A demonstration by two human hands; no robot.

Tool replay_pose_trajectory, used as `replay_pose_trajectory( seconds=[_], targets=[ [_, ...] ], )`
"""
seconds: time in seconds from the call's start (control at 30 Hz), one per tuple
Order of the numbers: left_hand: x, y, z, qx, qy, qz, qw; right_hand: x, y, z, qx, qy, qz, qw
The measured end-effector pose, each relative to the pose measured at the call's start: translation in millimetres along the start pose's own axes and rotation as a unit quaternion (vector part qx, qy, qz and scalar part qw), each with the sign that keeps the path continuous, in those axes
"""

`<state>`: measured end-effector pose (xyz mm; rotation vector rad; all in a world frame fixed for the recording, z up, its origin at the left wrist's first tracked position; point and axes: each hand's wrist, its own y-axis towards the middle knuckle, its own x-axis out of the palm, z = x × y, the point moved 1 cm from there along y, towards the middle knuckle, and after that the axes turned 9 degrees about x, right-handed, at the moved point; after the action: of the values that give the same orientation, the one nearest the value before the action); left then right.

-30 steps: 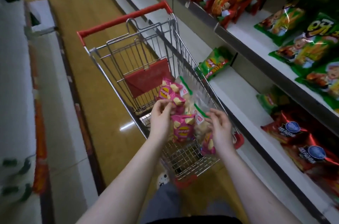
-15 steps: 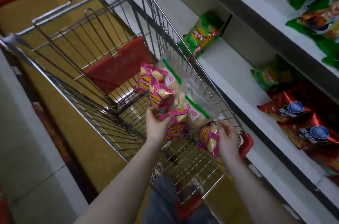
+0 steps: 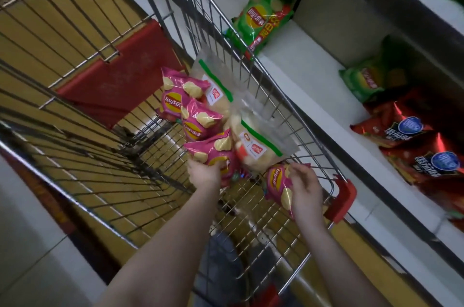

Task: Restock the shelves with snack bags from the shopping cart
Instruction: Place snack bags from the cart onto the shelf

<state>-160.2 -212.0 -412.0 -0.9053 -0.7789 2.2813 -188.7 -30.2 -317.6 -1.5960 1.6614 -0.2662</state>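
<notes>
Now: both hands down in the shopping cart (image 3: 341, 196), one bag each. L hand (image 3: 203, 172) grips a pink snack bag (image 3: 213, 152) by its lower end; R hand (image 3: 305, 191) curls round a second pink bag (image 3: 277, 185) at the shelf-side corner, prob. pairing up to save trips. Bags: glossy pink, puffy, chip pics, round yellow-red logo. Clear bags (image 3: 258, 148) lie behind. Shelf (image 3: 296, 73) alongside shows bare spots.

Right hand (image 3: 306, 193) — now round pink bag (image 3: 276, 181)
</notes>
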Motion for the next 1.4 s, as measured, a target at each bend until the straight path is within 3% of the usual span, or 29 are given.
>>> replay_pose_trajectory(
  seconds=[0.17, 0.4, 0.67, 0.97, 1.1, 1.27, 1.4],
  targets=[
    [5.0, 7.1, 8.0, 0.01, 0.036, -0.002, 0.999, -2.1, 4.7, 2.1, 0.003, 0.011, 0.0, 1.0],
    [-8.3, -36.9, 12.2, 0.089, -0.058, -0.039, 0.994, -10.7, -9.1, -3.4, -0.023, 0.005, 0.009, 1.0],
    [-60.7, -98.8, 50.3, 0.168, -0.212, -0.097, 0.958, -14.2, 0.1, 2.9, 0.018, -0.198, 0.064, 0.978],
    [-78.5, -102.4, 58.0, 0.201, -0.254, -0.139, 0.936, 2.9, 24.4, 21.3, 0.051, -0.334, 0.075, 0.938],
    [-82.1, -98.9, 55.0, 0.199, -0.24, -0.156, 0.937, 6.2, 25.4, 26.5, 0.053, -0.341, 0.089, 0.934],
    [-84.3, -102.4, 58.5, 0.167, -0.216, -0.212, 0.939, 0.6, 18.0, 19.8, 0.051, -0.301, 0.096, 0.947],
    [-84.6, -120.7, 75.2, 0.186, -0.177, -0.252, 0.933, -16.3, -4.7, -4.9, 0.023, -0.25, 0.099, 0.963]
  ],
)
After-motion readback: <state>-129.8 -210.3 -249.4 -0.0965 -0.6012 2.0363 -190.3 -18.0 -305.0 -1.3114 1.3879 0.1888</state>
